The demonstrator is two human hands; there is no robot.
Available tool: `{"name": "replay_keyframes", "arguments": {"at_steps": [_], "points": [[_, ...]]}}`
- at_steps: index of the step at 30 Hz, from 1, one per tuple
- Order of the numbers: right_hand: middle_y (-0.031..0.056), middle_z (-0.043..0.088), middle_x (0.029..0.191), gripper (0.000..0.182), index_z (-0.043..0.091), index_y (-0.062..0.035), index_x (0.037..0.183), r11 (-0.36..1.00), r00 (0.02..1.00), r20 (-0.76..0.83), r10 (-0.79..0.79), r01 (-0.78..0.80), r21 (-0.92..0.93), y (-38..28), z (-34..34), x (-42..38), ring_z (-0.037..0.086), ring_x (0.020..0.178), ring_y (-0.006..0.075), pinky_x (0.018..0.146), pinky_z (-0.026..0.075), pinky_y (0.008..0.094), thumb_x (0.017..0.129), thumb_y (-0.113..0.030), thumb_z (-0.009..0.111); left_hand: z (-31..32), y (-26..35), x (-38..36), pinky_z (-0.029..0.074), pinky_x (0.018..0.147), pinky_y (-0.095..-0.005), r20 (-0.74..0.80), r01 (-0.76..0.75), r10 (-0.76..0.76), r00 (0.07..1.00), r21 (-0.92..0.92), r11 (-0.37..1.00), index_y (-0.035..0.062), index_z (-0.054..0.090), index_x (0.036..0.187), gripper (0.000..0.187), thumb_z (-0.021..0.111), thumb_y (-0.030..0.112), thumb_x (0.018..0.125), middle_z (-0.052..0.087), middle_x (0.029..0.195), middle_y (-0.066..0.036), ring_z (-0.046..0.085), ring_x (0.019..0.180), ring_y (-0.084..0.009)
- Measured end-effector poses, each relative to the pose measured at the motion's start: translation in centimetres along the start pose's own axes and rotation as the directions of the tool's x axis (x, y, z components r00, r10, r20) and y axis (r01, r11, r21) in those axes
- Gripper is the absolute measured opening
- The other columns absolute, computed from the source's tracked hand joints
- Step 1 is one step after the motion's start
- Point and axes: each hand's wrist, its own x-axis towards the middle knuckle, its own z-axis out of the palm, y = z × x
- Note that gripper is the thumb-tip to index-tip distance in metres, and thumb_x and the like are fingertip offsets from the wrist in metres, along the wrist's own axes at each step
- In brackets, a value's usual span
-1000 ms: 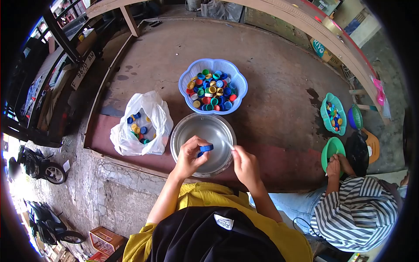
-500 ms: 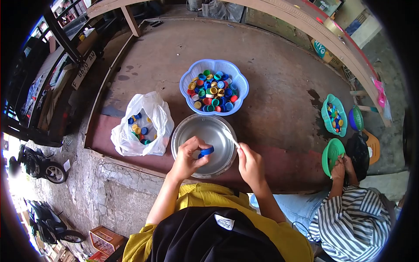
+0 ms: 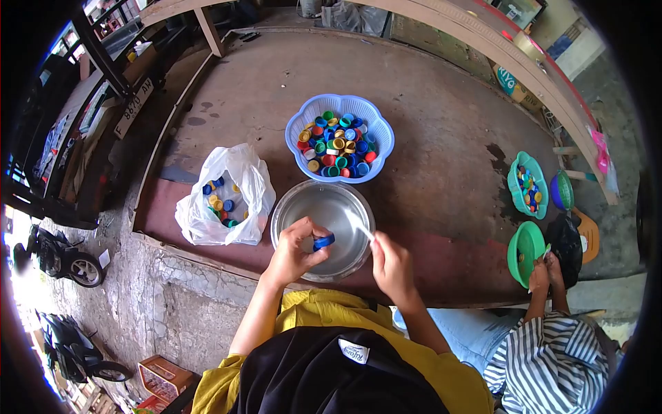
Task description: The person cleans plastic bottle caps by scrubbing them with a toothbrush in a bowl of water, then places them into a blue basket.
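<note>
My left hand (image 3: pixel 295 254) is closed around a blue bottle cap (image 3: pixel 324 241), pinched between thumb and fingers over the metal bowl (image 3: pixel 277 234). Clear water seems to lie in that bowl. In my right hand (image 3: pixel 393 268) is a slim white tool (image 3: pixel 364 233), its far end blurred above the bowl's right side. Just behind the bowl stands a blue plastic basket (image 3: pixel 295 148) full of colourful bottle caps (image 3: pixel 338 143). To the left, an open white plastic bag (image 3: pixel 252 183) holds several more caps (image 3: pixel 228 205).
On the right, a person in a striped shirt (image 3: pixel 552 366) has both hands (image 3: pixel 545 276) beside a green bowl (image 3: pixel 529 241). Behind it are a teal basket (image 3: pixel 514 183) of caps and a black bag (image 3: pixel 569 248). A wooden beam (image 3: pixel 448 26) runs across the table's far side (image 3: pixel 241 90).
My right hand and the white tool have shifted slightly down and left. The blue cap has tilted a little lower in my left hand. The other person's hands have moved right, away from the green bowl.
</note>
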Motion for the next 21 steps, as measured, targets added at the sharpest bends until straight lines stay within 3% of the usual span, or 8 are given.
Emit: {"name": "replay_keyframes", "arguments": {"at_steps": [3,7,9,11,15,17,19,21], "points": [[0.0125,0.062,0.071,0.012,0.060,-0.0077,0.094,0.968,0.955,0.159,-0.249,0.238,0.083,-1.6,0.0,-0.9,0.060,0.057,0.0303,0.049,0.048,0.0374,0.083,-0.012,0.059,0.0,0.9,0.4,0.046,0.073,-0.0307,0.003,0.034,-0.034,0.999,0.020,0.999,-0.0004,0.061,0.086,0.025,0.071,-0.003,0.063,0.059,0.080,-0.009,0.059,0.079,-0.0234],[0.0127,0.063,0.075,0.013,0.060,-0.0075,0.096,0.992,0.999,0.010,0.036,-0.035,-0.125,0.9,-0.2,0.6,0.062,0.061,0.0303,0.050,0.048,0.0376,0.084,-0.013,0.057,0.0,0.9,0.3,0.047,0.071,-0.0307,-0.007,0.038,-0.038,0.999,0.061,0.997,0.0005,0.062,0.087,0.026,0.071,-0.004,0.063,0.059,0.080,-0.009,0.060,0.077,-0.0226],[0.0109,0.063,0.073,0.012,0.060,-0.0086,0.095,0.989,0.989,-0.006,-0.146,0.146,-0.029,-0.6,-0.4,0.1,0.061,0.058,0.0291,0.047,0.047,0.0369,0.085,-0.013,0.058,-0.1,1.2,0.3,0.047,0.070,-0.0307,0.016,0.065,-0.067,0.998,0.115,0.991,0.0007,0.062,0.087,0.026,0.071,-0.004,0.063,0.059,0.080,-0.009,0.060,0.076,-0.0225],[0.0094,0.063,0.073,0.014,0.059,-0.0098,0.096,0.960,0.946,0.220,-0.240,0.265,-0.091,-1.2,-0.2,-0.8,0.061,0.056,0.0282,0.046,0.047,0.0363,0.083,-0.014,0.060,-0.1,1.4,0.6,0.047,0.070,-0.0303,0.031,0.087,-0.093,0.995,0.153,0.984,0.0007,0.062,0.087,0.026,0.071,-0.003,0.063,0.059,0.080,-0.009,0.060,0.075,-0.0219],[0.0082,0.062,0.071,0.015,0.060,-0.0107,0.096,0.989,0.995,-0.029,-0.091,0.087,-0.122,0.2,-0.1,0.3,0.061,0.056,0.0269,0.047,0.048,0.0357,0.081,-0.015,0.062,-0.2,1.2,0.2,0.047,0.069,-0.0286,0.006,0.087,-0.089,0.996,0.114,0.990,0.0001,0.062,0.088,0.026,0.069,-0.004,0.063,0.059,0.079,-0.009,0.060,0.074,-0.0186],[0.0095,0.062,0.070,0.015,0.060,-0.0107,0.095,0.973,0.972,0.062,-0.227,0.228,-0.013,-1.3,-0.6,0.0,0.061,0.057,0.0272,0.047,0.048,0.0362,0.080,-0.014,0.063,-0.3,1.3,0.2,0.047,0.070,-0.0281,-0.002,0.102,-0.103,0.995,0.157,0.982,0.0002,0.063,0.088,0.027,0.069,-0.005,0.063,0.059,0.079,-0.008,0.060,0.075,-0.0181],[0.0099,0.061,0.070,0.012,0.060,-0.0099,0.094,0.979,0.971,0.123,-0.204,0.206,-0.002,-0.7,0.1,-0.3,0.061,0.056,0.0274,0.047,0.047,0.0364,0.082,-0.013,0.061,-0.4,1.6,0.4,0.048,0.071,-0.0279,0.018,0.095,-0.098,0.995,0.111,0.989,0.0004,0.063,0.089,0.028,0.069,-0.004,0.063,0.060,0.079,-0.008,0.061,0.076,-0.0186],[0.0105,0.061,0.068,0.011,0.059,-0.0084,0.093,0.966,0.997,0.067,-0.044,0.060,-0.252,1.1,0.1,0.8,0.061,0.056,0.0283,0.047,0.046,0.0377,0.083,-0.013,0.059,-0.4,1.6,0.2,0.048,0.072,-0.0278,0.034,0.096,-0.099,0.994,0.080,0.992,0.0005,0.064,0.090,0.028,0.069,-0.004,0.062,0.060,0.080,-0.008,0.061,0.077,-0.0190]]}}
